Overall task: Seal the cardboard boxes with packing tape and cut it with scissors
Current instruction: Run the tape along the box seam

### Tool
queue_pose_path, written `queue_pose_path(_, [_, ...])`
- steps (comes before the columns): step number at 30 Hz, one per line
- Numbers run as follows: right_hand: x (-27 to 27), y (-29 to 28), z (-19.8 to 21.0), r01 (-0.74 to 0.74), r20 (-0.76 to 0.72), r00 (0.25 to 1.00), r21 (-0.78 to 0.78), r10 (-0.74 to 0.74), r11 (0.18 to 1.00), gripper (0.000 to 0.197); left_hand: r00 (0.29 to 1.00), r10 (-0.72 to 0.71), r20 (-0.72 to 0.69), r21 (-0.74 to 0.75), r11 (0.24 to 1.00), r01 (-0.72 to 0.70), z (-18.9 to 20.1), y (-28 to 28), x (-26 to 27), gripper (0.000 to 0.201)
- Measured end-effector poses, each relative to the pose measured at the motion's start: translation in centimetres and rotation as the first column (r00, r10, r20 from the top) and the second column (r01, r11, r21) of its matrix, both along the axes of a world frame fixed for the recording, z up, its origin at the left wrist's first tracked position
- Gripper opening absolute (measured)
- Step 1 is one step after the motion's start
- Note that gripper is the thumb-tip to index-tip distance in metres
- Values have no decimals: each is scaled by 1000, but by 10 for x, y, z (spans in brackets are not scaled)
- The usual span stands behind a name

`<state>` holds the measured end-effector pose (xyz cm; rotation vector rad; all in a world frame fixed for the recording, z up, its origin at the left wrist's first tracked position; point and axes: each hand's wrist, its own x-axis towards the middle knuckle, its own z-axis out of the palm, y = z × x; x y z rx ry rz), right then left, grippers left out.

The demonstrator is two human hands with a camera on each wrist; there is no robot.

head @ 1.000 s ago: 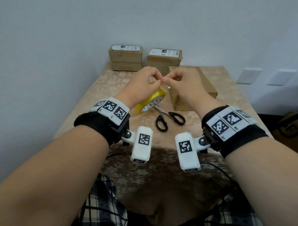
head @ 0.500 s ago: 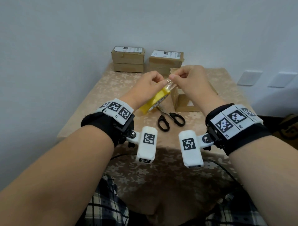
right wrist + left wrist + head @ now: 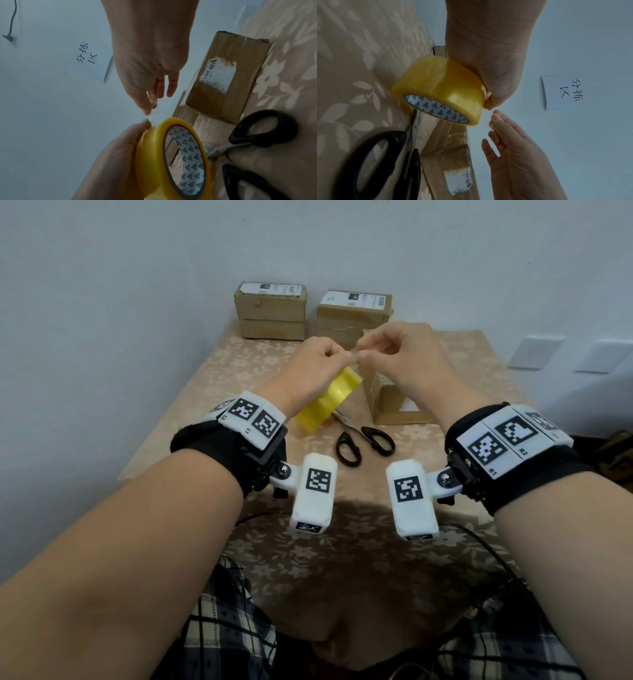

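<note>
Left hand (image 3: 308,371) grips the yellow tape roll (image 3: 329,400) above the bench (image 3: 212,378), fingers curled round its rim. Right hand (image 3: 407,361), at 3 o'clock of the left, pinches the clear tape end (image 3: 152,117) between thumb and forefinger; its other fingers (image 3: 171,86) hang loosely extended. Black-handled scissors (image 3: 363,441) lie on the bench at 6 o'clock of the roll. Open cardboard box (image 3: 387,402) sits under the right hand; two boxes (image 3: 270,309) stand at 12 o'clock by the wall
</note>
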<state>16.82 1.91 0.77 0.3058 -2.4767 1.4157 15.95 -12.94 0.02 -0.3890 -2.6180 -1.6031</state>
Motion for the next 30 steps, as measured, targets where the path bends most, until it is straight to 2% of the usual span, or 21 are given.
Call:
queue_pose_path(3, [3,3,0,22,18,1000,51,-23,998,24,993,4,-121,-97,995,-16,-4,1,-1,17])
queue_pose_path(5, [3,3,1,24,27,999,79,-26,997,26,985,11,-173,-155,987,-38,-7,2,-3,13])
queue_pose_path(10, [-3,5,-1,74,65,994,161,-85,984,6,977,-34,-209,-223,975,-14,-8,3,-1,10])
queue_pose_path(12, [-4,5,-1,122,41,990,218,-134,968,4,976,-44,-212,-249,969,-11,-9,4,0,12])
queue_pose_path(14, [-5,5,-2,165,-14,986,257,-167,952,8,981,-33,-189,-259,966,-17,-8,3,0,21])
queue_pose_path(16, [-3,5,0,150,-50,989,313,-141,938,8,993,-15,-115,-264,964,-16,-4,0,1,49])
queue_pose_path(18, [-1,5,2,145,-89,989,367,-120,919,12,997,-9,-72,-300,954,-13,1,-5,3,58])
queue_pose_path(22, [-6,11,2,217,-112,976,373,-188,902,37,966,1,-260,-374,922,-102,11,-17,2,43])
queue_pose_path(24, [-9,15,-2,239,-80,970,448,-228,861,52,930,27,-366,-475,854,-212,8,-28,-2,36])
queue_pose_path(25, [-9,17,-6,238,-32,965,515,-260,823,67,919,36,-393,-527,810,-257,4,-34,-5,34])
queue_pose_path(27, [-7,16,-14,193,111,926,682,-360,706,92,916,65,-396,-612,725,-316,-7,-46,-11,33])
queue_pose_path(28, [-6,14,-18,156,153,904,752,-400,640,97,920,82,-382,-648,686,-330,-14,-51,-14,33])
queue_pose_path(30, [-7,13,-27,123,135,898,837,-419,534,95,935,94,-341,-733,597,-327,-26,-57,-18,35])
